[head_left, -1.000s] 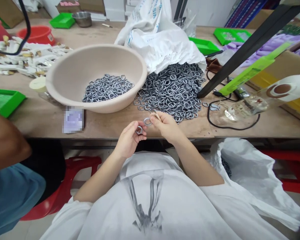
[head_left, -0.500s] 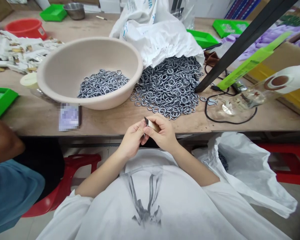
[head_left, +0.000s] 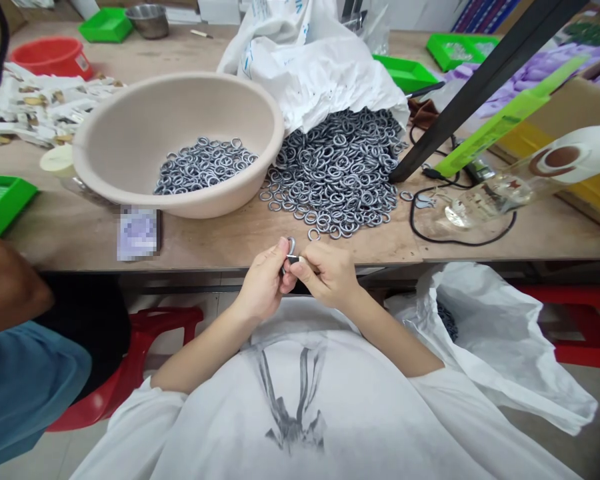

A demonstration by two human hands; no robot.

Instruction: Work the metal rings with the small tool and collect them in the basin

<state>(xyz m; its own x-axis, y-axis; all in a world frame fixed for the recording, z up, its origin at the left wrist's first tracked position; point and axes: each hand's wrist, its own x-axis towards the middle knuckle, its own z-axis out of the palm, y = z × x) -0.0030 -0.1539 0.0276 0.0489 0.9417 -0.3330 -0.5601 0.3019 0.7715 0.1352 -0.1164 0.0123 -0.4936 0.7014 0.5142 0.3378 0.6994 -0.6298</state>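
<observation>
My left hand (head_left: 266, 277) is closed, pinching a grey ring (head_left: 292, 245) upright between thumb and fingers at the table's front edge. In my right hand (head_left: 330, 273) is a small knife (head_left: 293, 259); its dark blade points left and touches or nearly touches the ring, and the fingers hide its handle. Just beyond my hands lies a heap of grey rings (head_left: 345, 173), spilling from a white sack (head_left: 325, 80). To the left, a large beige basin (head_left: 180, 97) holds many more of these rings.
A black post (head_left: 445, 113) rises slanting right of the heap, near a black cable (head_left: 460, 245) and a clear bottle (head_left: 500, 200). A pixelated packet (head_left: 139, 233) lies before the basin. Another person's arm (head_left: 10, 287) is at left. An open white bag (head_left: 490, 327) stands low at right.
My right hand has turned, bringing the blade from pointing up to lying nearly level across the ring. The ring now shows above my left fingertips.
</observation>
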